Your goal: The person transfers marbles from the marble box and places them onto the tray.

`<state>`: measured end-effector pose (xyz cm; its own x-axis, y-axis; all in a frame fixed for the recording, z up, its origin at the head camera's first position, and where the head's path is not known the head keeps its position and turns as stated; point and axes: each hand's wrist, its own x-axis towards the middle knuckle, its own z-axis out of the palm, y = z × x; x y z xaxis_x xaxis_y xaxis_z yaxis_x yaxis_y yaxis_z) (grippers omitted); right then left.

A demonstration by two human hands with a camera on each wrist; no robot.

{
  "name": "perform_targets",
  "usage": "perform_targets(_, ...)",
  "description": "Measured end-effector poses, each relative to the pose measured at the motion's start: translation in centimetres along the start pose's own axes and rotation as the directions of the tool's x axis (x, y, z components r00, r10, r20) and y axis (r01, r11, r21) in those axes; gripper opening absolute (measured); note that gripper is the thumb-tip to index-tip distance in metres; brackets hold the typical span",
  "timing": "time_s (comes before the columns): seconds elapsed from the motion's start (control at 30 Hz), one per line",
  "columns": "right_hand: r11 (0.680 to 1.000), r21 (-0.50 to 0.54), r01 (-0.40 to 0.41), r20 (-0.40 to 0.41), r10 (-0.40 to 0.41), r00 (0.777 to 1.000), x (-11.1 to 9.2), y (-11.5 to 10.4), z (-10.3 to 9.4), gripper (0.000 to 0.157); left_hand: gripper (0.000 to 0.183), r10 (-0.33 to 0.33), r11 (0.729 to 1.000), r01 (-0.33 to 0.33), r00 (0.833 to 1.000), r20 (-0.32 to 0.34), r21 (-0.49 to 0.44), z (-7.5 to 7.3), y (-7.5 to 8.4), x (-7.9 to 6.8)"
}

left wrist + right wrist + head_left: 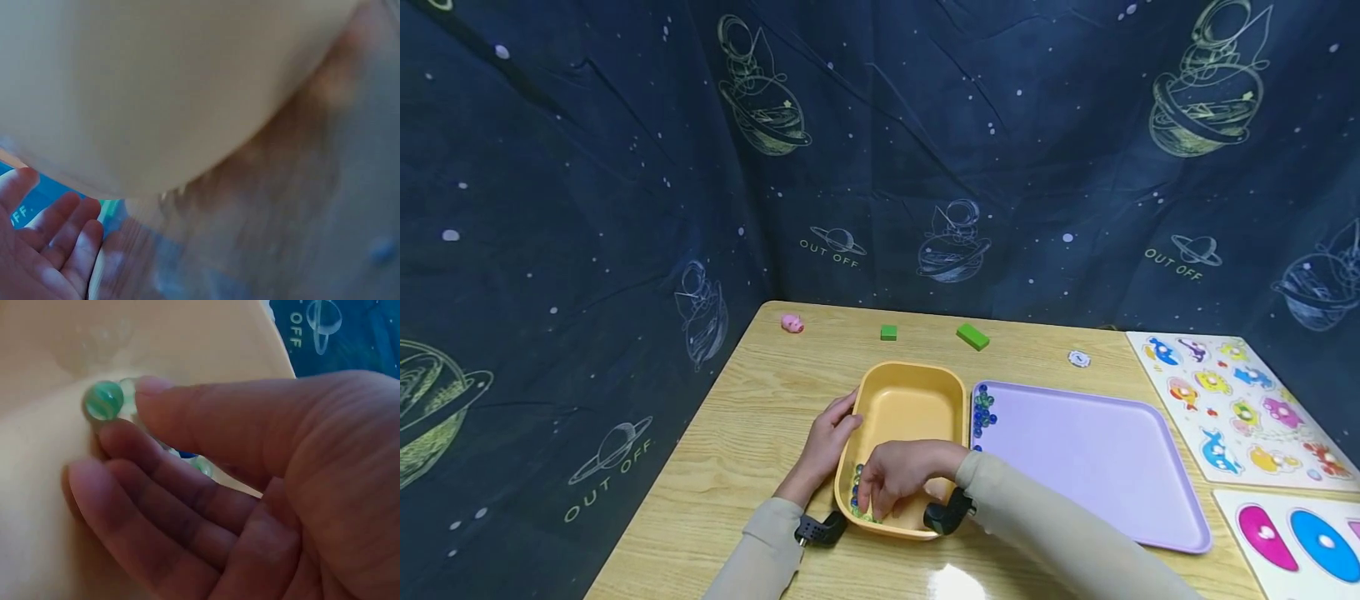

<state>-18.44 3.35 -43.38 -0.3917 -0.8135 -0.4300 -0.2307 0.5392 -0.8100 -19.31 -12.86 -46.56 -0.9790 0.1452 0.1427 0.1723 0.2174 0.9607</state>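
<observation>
A yellow-orange box (917, 410) stands on the wooden table. My left hand (830, 433) rests against its left side, thumb at the rim. In the left wrist view the fingers (84, 250) look relaxed, beside the box's pale outer wall. My right hand (901, 473) reaches down into the near left corner of the box, where several blue and green marbles (855, 490) lie along the wall. Close up, a green swirled marble (104, 400) lies just beyond the thumb and index fingertips, which stand apart. A paler marble (129, 394) shows partly behind the thumb.
A lilac tray (1075, 467) lies right of the box, with several marbles (982, 408) along its left edge. Behind are a pink pig (792, 323), two green blocks (973, 337) and a white chip (1078, 359). Puzzle boards (1255, 417) lie far right.
</observation>
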Motion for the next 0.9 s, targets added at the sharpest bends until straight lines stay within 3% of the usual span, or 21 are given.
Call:
perform_targets(0.17,0.998,0.06,-0.023,0.053,0.02,0.998,0.3,0.0,0.3,0.017,0.043,-0.01,1.0,0.01,1.0,0.006,0.0,0.0,0.0,0.0)
perform_targets(0.57,0.993,-0.098,0.069,0.115,-0.058,0.992,0.4,0.1,0.1,0.018,0.043,0.01,1.0,-0.01,1.0,-0.004,0.01,0.0,0.2,0.0)
perform_targets(0.7,0.977,-0.17,0.132,0.049,-0.125,0.991,0.1,0.0,-0.2,0.013,0.043,-0.005,1.0,0.005,1.0,0.001,0.008,-0.1,0.0,0.1)
perform_targets(0.8,0.958,-0.242,0.152,-0.064,-0.172,0.983,-0.4,0.0,-0.7,0.011,0.042,-0.008,1.0,0.008,1.0,-0.005,0.003,0.0,-0.9,0.3)
perform_targets(0.9,0.94,-0.313,0.134,-0.197,-0.202,0.959,-1.4,0.1,-1.5,0.01,0.043,-0.005,1.0,0.005,1.0,-0.02,0.001,0.1,-2.1,0.7)
